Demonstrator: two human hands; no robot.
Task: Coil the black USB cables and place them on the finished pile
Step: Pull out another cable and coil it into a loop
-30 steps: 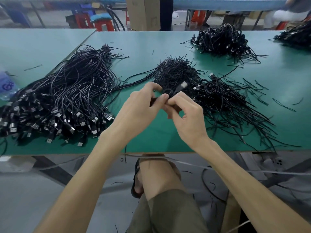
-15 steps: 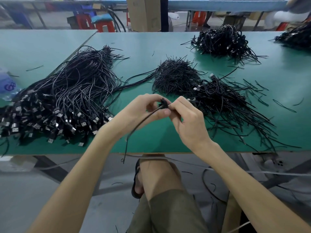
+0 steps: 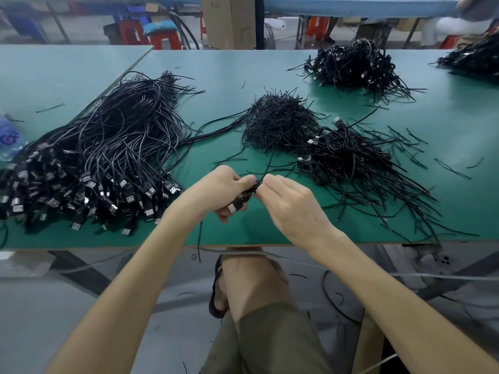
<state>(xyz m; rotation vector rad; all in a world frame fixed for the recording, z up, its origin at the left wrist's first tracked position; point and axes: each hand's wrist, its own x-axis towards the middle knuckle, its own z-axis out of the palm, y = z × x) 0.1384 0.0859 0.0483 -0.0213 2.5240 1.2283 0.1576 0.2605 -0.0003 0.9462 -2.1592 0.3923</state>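
Black USB cable [image 3: 244, 197] sits bunched between both hands, low over the green surface [image 3: 216, 76]. Over the last second the hands have dropped and the plug [image 3: 232, 209] has swung under the left hand [image 3: 216, 193], which suggests the coil is nearly done. The left hand grips the bundle and the right hand [image 3: 291, 209] pinches its upper strand. The likely finished pile [image 3: 348, 157] lies just beyond.

fingers [image 3: 247, 180] of the left hand [image 3: 216, 193] hide most of the cable [image 3: 240, 201]. a pile [image 3: 472, 60] at the desk's [image 3: 270, 66] far right corner and a blurred left-edge object [image 3: 8, 139] are cut off.
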